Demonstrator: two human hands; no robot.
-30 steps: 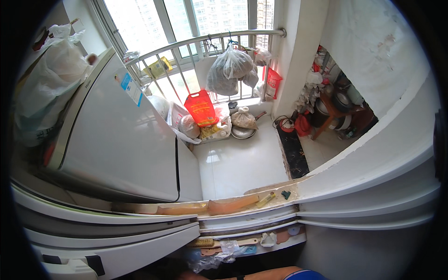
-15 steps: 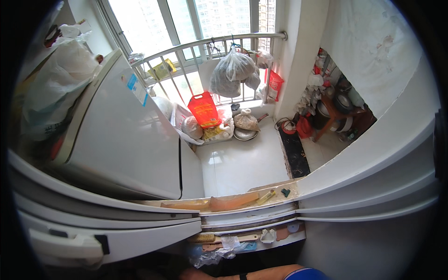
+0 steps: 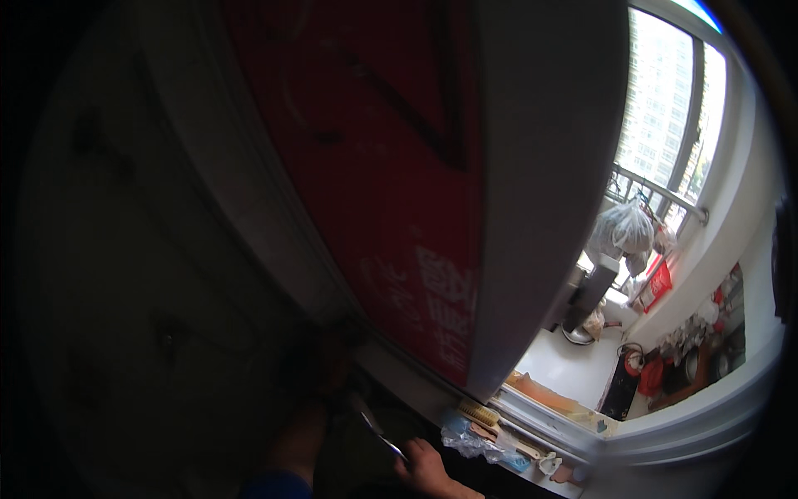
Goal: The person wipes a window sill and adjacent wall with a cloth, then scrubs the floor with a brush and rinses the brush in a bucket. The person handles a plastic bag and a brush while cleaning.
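My right hand [image 3: 427, 468] is low in the middle with its fingers curled round the end of a slim, shiny metal object [image 3: 378, 428]. That object slants up and left into the dark, and its kind is unclear. My left forearm [image 3: 298, 437], with a blue sleeve, rises into deep shadow. The left hand [image 3: 331, 370] shows only as a dim shape near the object's far end. Its fingers are hidden by the darkness. A dark surface lies beneath both hands.
A tall red panel [image 3: 366, 166] with white lettering stands ahead. On the ledge [image 3: 573, 489] at right lie a brush [image 3: 478, 413], crumpled clear plastic [image 3: 470, 441] and small items. Beyond are a sill, hanging bags [image 3: 623, 229], a railing and a bright window.
The view has swung left, from the balcony and fridge to a dark area with a red panel. Both forearms now show, and the slim metal object has come into view at my right hand.
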